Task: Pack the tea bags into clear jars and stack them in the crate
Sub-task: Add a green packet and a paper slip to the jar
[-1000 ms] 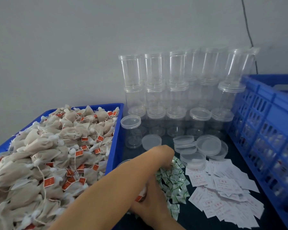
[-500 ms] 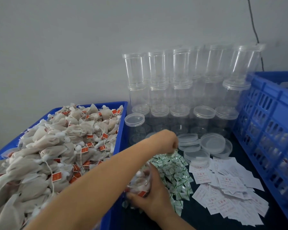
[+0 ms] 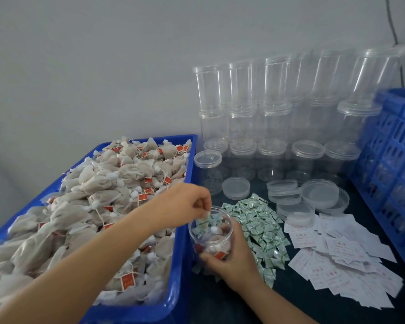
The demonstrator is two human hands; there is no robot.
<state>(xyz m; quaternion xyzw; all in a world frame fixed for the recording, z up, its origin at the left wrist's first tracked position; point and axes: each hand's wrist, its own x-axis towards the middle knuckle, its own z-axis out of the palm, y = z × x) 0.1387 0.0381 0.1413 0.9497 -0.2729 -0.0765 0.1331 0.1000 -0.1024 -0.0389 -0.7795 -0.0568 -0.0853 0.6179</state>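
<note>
A clear jar, partly filled with tea bags, was held just beside the right wall of the blue tray, near the front edge of the dark table. It was gripped from below and the side by the right hand, whose fingers were curled round its lower wall. Above its open mouth the left hand was poised, fingertips drawn together in a pinch on a small green-and-white sachet, which hung partly inside the rim; how far it had entered could not be told, as the motion was blurred.

The tray, heaped with loose tea bags carrying red tags, was set along the table's left edge. A pile of green sachets was spread at the middle of the table, just right of the held jar, and a scatter of white paper slips lay toward the front right corner. Loose clear lids were laid behind these. Empty jars, capped and stacked in tiers, were ranged along the back edge against the wall. The blue slotted crate was placed at the right edge, and pale shapes were dimly seen through its slots.
</note>
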